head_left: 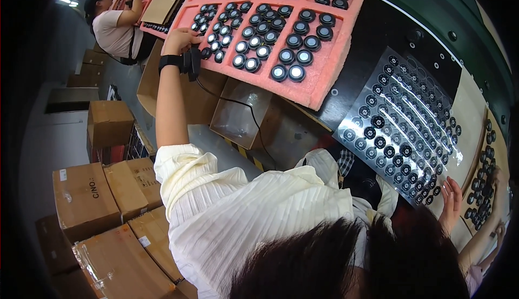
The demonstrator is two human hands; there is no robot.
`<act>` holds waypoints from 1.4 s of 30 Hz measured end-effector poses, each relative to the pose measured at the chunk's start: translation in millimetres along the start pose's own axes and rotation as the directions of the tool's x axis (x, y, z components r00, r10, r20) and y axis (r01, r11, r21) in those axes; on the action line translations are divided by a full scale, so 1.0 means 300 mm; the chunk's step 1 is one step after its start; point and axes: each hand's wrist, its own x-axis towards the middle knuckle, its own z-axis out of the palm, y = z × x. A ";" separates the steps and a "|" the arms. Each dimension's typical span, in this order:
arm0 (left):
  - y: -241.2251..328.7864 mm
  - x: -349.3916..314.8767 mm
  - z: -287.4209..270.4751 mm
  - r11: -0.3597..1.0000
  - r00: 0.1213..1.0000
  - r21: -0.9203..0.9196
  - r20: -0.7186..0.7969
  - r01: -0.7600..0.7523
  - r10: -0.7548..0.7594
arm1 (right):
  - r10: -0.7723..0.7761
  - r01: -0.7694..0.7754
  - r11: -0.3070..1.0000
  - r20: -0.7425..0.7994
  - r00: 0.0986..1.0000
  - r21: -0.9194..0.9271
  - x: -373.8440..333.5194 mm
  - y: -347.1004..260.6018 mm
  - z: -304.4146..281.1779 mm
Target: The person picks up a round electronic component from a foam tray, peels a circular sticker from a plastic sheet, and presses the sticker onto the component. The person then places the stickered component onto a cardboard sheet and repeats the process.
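My left hand [181, 41] reaches to the left edge of a pink foam tray [332, 64]. Its fingers are bent together beside small round black parts with pale centres [220, 45]; whatever they pinch is hidden. A black device [192, 64] with a cable is strapped to that wrist. On the right, my right hand [451, 202] has its fingers stretched out, near the lower corner of a clear plastic sheet [346, 131]. Rows of round black pieces [377, 121] cover the sheet, and glare hides some of them.
A co-worker's hand [500, 185] is among black round parts [481, 191] on a board at far right. Another person [116, 29] works at upper left. Cardboard boxes [86, 199] are stacked at left. An open carton [240, 115] stands under the tray, with the cable hanging across it.
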 end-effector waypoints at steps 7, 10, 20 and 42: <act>0.006 -0.042 -0.002 0.997 0.999 -0.063 -0.038 -0.039 0.037 | 0.034 -0.031 0.997 -0.032 0.999 0.070 -0.019 0.015 -0.003; -0.031 -0.061 -0.004 0.960 0.998 -0.275 0.043 -0.042 0.055 | 0.006 -0.006 0.997 0.003 1.000 0.083 -0.005 0.028 -0.041; -0.058 -0.108 -0.061 0.852 0.978 -0.520 -0.201 -0.056 -0.058 | -0.096 0.096 0.995 0.058 0.994 0.001 0.012 -0.007 -0.066; -0.176 -0.001 -0.006 0.945 0.886 0.109 -0.329 -0.307 0.326 | -0.066 0.071 0.997 0.165 0.984 -0.026 0.066 -0.005 -0.071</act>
